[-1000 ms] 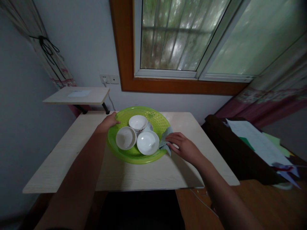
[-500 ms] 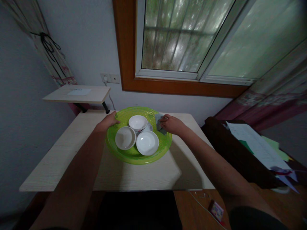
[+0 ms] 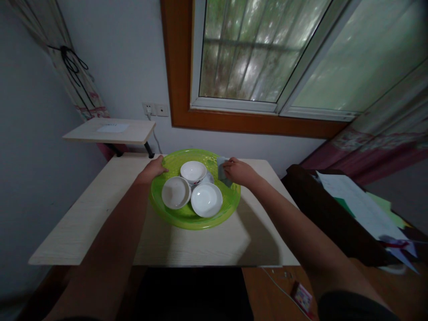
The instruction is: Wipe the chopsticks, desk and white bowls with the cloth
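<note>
A round green plastic tray [image 3: 197,223] lies on the pale wooden table. Several white bowls rest in it: a back bowl [image 3: 193,170], a left bowl [image 3: 175,192] and a front bowl [image 3: 207,199], with another dish partly hidden beneath them. My left hand [image 3: 154,169] grips the tray's left rim, thumb on the inner side and the other fingers mostly hidden. In my right hand [image 3: 238,171] is a grey-green cloth [image 3: 222,173], pinched between closed fingers over the tray's right side.
A small raised shelf [image 3: 133,131] with a paper label stands at the table's back left. Behind the table [image 3: 214,245] are a wall socket with a cord and a window. Papers [image 3: 357,203] lie on a dark brown piece of furniture to the right. A small box [image 3: 302,295] sits on the floor.
The cloth in my right hand has shifted slightly and its lower edge sits a little higher. My left hand stays on the rim. The whole view has drifted slightly.
</note>
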A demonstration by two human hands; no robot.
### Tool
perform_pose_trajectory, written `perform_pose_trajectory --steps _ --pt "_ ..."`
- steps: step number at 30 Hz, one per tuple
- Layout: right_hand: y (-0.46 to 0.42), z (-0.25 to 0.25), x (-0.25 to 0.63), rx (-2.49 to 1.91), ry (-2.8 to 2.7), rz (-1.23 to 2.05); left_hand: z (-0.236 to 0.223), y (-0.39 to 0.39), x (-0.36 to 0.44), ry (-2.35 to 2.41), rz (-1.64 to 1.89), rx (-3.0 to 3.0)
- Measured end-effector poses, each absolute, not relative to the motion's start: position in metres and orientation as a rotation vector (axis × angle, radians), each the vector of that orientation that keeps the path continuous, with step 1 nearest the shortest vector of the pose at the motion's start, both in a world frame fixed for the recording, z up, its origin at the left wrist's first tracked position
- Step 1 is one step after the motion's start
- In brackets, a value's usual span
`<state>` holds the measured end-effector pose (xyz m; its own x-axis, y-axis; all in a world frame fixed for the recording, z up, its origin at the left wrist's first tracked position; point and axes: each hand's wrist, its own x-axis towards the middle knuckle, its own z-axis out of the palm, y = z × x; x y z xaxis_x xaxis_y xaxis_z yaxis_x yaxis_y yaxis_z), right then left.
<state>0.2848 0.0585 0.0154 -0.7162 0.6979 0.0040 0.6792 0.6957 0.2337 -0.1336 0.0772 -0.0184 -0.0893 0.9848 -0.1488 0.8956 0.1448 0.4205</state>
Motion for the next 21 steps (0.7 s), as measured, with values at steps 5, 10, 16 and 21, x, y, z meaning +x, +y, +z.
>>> perform_pose_trajectory --steps 5,10,16,21 --pt "0.004 0.016 0.303 1.261 2.874 0.258 -0.013 0.073 -0.13 2.048 0.283 1.796" --pt "-0.052 0.014 0.31 1.267 3.041 0.062 -0.01 0.071 -0.128 2.065 0.286 1.784" --pt "-0.052 0.02 0.299 1.057 2.943 -0.024 -0.017 0.074 -0.131 2.044 0.351 1.781" --pt "-0.017 0.02 0.279 1.061 2.636 0.123 -0.017 0.073 -0.133 2.011 0.347 1.772"
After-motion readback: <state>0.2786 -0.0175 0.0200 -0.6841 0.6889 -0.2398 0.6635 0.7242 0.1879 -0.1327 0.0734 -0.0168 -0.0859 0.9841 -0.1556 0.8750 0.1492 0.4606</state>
